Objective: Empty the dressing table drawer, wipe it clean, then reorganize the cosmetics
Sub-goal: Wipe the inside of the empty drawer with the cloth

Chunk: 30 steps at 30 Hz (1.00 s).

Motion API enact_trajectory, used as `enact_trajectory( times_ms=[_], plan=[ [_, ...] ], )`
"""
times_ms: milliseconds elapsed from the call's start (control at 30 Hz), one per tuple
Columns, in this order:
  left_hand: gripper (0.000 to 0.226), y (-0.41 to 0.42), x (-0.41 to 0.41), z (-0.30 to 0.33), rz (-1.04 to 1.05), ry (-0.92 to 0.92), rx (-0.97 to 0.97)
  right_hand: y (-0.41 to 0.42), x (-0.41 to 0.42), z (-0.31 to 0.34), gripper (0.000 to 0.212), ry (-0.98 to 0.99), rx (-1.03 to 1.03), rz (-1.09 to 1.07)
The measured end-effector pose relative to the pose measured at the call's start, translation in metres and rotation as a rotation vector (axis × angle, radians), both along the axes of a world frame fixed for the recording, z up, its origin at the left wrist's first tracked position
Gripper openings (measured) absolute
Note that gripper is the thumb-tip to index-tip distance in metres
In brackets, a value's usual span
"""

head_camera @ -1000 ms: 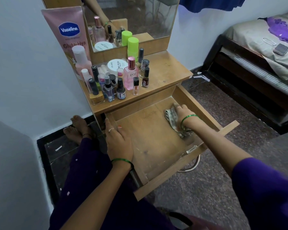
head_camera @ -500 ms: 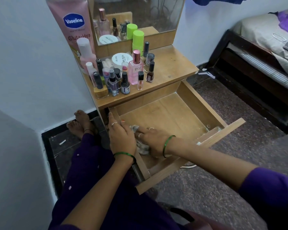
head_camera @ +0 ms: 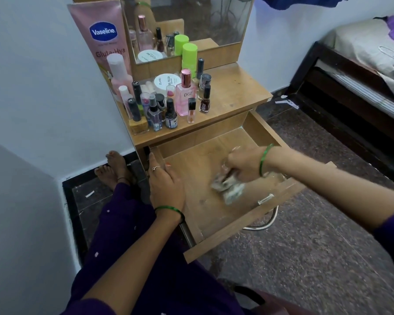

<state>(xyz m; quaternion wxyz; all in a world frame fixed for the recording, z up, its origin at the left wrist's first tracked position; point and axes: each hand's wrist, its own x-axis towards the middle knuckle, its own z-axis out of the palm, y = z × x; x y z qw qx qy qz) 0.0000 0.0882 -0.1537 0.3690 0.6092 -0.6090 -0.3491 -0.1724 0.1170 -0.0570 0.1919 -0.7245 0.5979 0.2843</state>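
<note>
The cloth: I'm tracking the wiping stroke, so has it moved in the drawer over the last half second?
Yes. The cloth moved from beside the left hand toward the drawer's right side.

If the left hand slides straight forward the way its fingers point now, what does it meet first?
The left hand rests on the drawer's left wall, fingers pointing toward the table. Going straight on, it would probably first meet the table's front edge above the drawer opening, though depth is hard to judge here.

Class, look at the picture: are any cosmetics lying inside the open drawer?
No, the drawer holds only the cloth gripped by the right hand; the bottles stand on the tabletop.
</note>
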Motion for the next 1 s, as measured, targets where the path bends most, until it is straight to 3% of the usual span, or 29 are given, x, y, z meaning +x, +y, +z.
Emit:
enact_trajectory(
  times_ms=[67,133,167,267,333,433,533,600,700,767,833,900,933,1000],
  plan=[
    [0.052,0.001,0.0,0.001,-0.007,-0.008,-0.008,0.004,0.032,-0.003,0.033,-0.086,0.087,0.02],
    [0.052,0.0,0.0,0.001,-0.014,-0.014,-0.012,0.007,0.063,-0.011,0.019,-0.137,0.192,0.071],
    [0.052,-0.002,0.001,0.0,-0.014,-0.018,-0.016,0.006,0.073,-0.014,0.029,-0.155,0.224,0.083],
    [0.052,-0.002,0.001,-0.001,-0.006,-0.033,-0.023,-0.001,0.071,-0.012,0.03,-0.23,0.359,-0.087],
    [0.051,0.001,0.0,-0.002,-0.006,-0.029,-0.028,-0.006,0.04,-0.014,0.025,-0.074,0.444,-0.211],
    [0.052,0.003,-0.001,-0.002,-0.012,-0.019,-0.032,-0.012,-0.004,-0.026,0.011,0.338,0.391,-0.255],
    [0.052,0.001,0.0,-0.003,-0.009,-0.016,-0.032,-0.022,-0.021,-0.016,0.03,0.542,0.328,-0.326],
    [0.052,-0.001,0.001,-0.004,-0.007,-0.016,-0.031,-0.023,-0.019,0.0,0.036,0.576,0.26,-0.247],
    [0.052,0.0,0.0,-0.005,-0.006,-0.015,-0.036,-0.031,-0.01,-0.004,0.021,0.377,0.203,-0.211],
    [0.052,-0.001,0.0,-0.005,-0.009,-0.017,-0.039,-0.032,0.006,-0.027,0.016,-0.003,0.175,-0.327],
    [0.051,-0.002,0.001,-0.005,-0.007,-0.017,-0.03,-0.026,0.028,-0.039,0.016,-0.273,0.277,-0.324],
    [0.051,-0.002,0.0,-0.005,-0.007,-0.015,-0.032,-0.017,0.03,-0.048,0.01,-0.24,0.36,-0.333],
    [0.051,-0.001,0.0,-0.005,-0.007,-0.015,-0.036,-0.013,0.026,-0.044,0.005,-0.157,0.359,-0.347],
    [0.051,0.001,0.0,-0.005,-0.008,-0.012,-0.037,-0.006,-0.008,-0.038,0.016,0.106,0.32,-0.35]
  ],
)
